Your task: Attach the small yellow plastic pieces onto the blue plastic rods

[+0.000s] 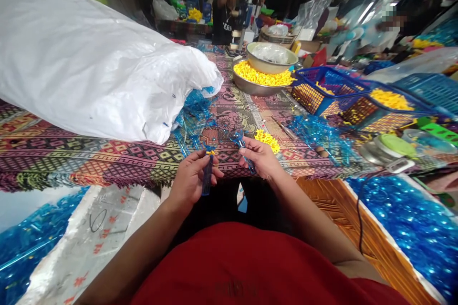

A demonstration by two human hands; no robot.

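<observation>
My left hand (191,177) is closed around a clear blue plastic stick (207,176) that has a small yellow piece at its top end. My right hand (260,157) is closed on a second clear blue plastic piece (239,139) with a round head pointing up and left. Both hands hover at the near edge of a table covered with a patterned cloth (89,152). A small heap of yellow pieces (266,139) lies on the cloth just beyond my right hand. Loose blue plastic parts (195,114) lie ahead of my left hand.
A large white plastic sack (89,62) fills the left of the table. A metal basin of yellow pieces (261,78) holds a bowl, with blue baskets (325,88) to its right. Bins of blue parts (411,219) flank my seat. Other people work at the far end.
</observation>
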